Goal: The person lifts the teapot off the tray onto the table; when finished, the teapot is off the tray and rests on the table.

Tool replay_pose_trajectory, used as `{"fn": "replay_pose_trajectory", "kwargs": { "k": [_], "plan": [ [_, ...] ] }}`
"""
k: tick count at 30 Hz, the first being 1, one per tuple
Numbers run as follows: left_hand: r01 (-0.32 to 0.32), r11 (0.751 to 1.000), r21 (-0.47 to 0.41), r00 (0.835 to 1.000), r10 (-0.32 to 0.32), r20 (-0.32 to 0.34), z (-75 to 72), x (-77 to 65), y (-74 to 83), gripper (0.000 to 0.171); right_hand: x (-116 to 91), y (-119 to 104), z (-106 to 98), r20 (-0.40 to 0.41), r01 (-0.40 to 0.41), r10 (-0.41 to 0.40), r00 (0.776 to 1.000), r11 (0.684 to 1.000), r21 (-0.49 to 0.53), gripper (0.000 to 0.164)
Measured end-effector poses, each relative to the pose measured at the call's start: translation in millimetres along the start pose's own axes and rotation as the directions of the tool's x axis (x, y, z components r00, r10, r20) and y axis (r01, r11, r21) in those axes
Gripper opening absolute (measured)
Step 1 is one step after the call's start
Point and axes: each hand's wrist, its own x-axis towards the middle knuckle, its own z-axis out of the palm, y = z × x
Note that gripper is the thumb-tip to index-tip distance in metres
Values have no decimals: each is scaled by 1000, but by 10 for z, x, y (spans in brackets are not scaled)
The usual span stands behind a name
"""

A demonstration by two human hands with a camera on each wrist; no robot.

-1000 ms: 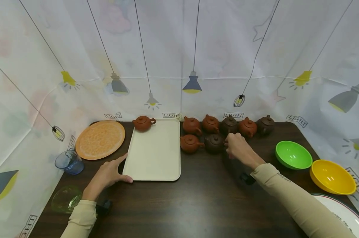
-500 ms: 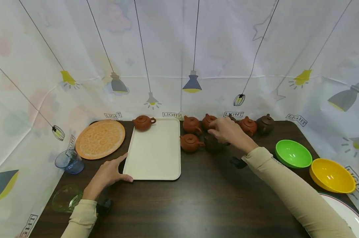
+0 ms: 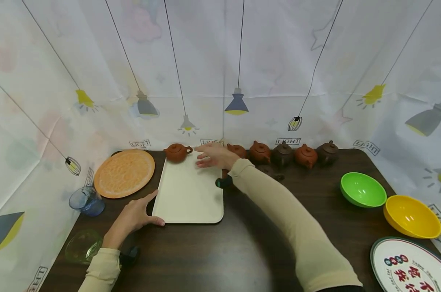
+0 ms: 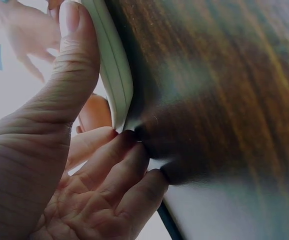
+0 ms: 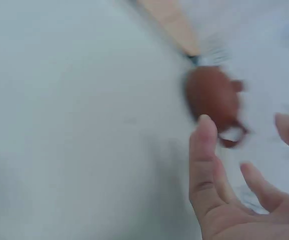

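My left hand (image 3: 132, 215) holds the near left corner of a cream rectangular tray (image 3: 189, 200), thumb at its front edge and index finger along its left side. In the left wrist view the other fingertips rest on the dark table beside the tray rim (image 4: 115, 65). Over the tray's far part is my right hand (image 3: 214, 156), fingers spread and holding nothing. Just beyond its fingertips, a reddish-brown clay teapot (image 3: 176, 153) sits on the tray's far left corner, handle toward the hand. The right wrist view shows that teapot (image 5: 213, 97) blurred past the fingers.
Right of the tray stand several clay teapots, reddish ones (image 3: 259, 152) and dark brown ones (image 3: 327, 153), some hidden by the right arm. An orange round plate (image 3: 124, 173), blue glass (image 3: 88, 201) and greenish glass dish (image 3: 82, 246) are left. Green bowl (image 3: 362, 190), yellow bowl (image 3: 411, 217) and white plate (image 3: 395, 251) are right.
My right hand has swept left from the dark teapots to above the tray, and its fingers have spread. The left hand stays at the tray corner.
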Motion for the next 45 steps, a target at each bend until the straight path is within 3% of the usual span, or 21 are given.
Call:
{"fn": "replay_pose_trajectory", "kwargs": {
  "k": [3,7,12,18,21,26,31,36,45],
  "plan": [
    [9,1000,-8,1000,-9,12,66,-30,-4,123,169,151,212,-24,-10,12,1000,997,77,69],
    [5,1000,-27,1000,-4,14,157,-36,13,123,278,275,371,-80,75,-66,995,991,114,56],
    [-6,999,-34,1000,7,21,235,-11,69,124,344,423,363,-232,156,-146,962,988,23,39],
    [-2,1000,-31,1000,3,26,229,-3,113,123,306,459,326,-336,156,-183,924,982,-108,34],
    [-4,999,-33,999,5,34,227,13,127,123,244,422,292,-345,144,-187,920,979,-147,30],
    [-9,1000,-22,999,9,35,203,34,129,122,82,291,199,-281,208,-233,931,971,-117,31],
    [-11,1000,-3,999,11,30,171,47,134,122,-225,114,28,-214,223,-239,947,970,-100,40],
    [-22,1000,-1,999,22,39,136,64,153,123,-771,70,-338,-161,254,-278,947,955,-153,40],
    [-11,1000,28,999,10,39,11,-28,41,126,-1880,345,-1162,-222,321,-366,904,923,-213,44]
  ]
}}
